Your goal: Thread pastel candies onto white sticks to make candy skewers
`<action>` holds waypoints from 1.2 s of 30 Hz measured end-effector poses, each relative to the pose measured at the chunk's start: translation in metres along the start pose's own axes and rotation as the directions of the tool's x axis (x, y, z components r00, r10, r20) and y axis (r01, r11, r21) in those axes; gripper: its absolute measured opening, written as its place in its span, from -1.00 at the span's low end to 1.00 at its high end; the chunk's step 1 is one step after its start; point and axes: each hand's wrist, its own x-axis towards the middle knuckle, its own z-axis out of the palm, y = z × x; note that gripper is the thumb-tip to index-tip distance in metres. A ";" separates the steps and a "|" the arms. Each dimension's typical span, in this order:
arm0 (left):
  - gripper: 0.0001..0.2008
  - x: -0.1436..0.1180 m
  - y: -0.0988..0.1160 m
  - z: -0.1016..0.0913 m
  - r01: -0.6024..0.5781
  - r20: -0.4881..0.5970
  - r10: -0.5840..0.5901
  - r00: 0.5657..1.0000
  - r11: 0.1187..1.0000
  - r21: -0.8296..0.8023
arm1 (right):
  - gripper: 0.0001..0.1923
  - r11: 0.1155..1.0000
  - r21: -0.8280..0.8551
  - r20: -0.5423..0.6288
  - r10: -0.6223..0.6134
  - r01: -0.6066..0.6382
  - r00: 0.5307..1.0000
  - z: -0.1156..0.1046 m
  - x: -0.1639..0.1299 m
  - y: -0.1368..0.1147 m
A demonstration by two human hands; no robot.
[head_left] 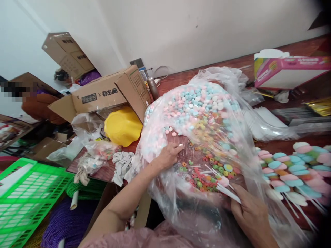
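So there's a big clear plastic bag [207, 103] lying open on the desk [284, 144], stuffed with pastel candy pieces [196, 100] and some colorful ring candies [204, 175] nearer the mouth. The left hand [169, 155] is reaching right inside the bag, grip closed down to a pinch on one small white candy [181, 145] at the fingertips. The right hand [252, 215] sits at the bag's near edge, fingers curled around a bundle of white sticks [227, 191]. Finished candy skewers [292, 172] lie in a row just right of the bag. A yellow bowl [122, 125] sits by a cardboard box [108, 91], and a green crate [28, 189] is down on the left.
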 end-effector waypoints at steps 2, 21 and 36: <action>-0.63 -0.012 0.005 -0.002 0.085 -0.095 -0.098 0.991 0.988 -0.127 | -0.59 1.000 -0.001 0.006 0.007 -0.007 1.000 0.000 -0.001 0.000; -0.86 0.034 0.002 -0.012 0.545 0.267 -0.499 0.825 0.575 -0.611 | -0.76 0.999 -0.001 -0.076 0.037 -0.038 0.996 0.000 -0.011 0.000; -0.84 0.004 0.019 0.004 0.270 -0.083 -0.315 0.945 0.899 -0.344 | -0.68 0.914 -0.002 -0.155 0.401 -0.406 0.903 -0.024 0.000 -0.016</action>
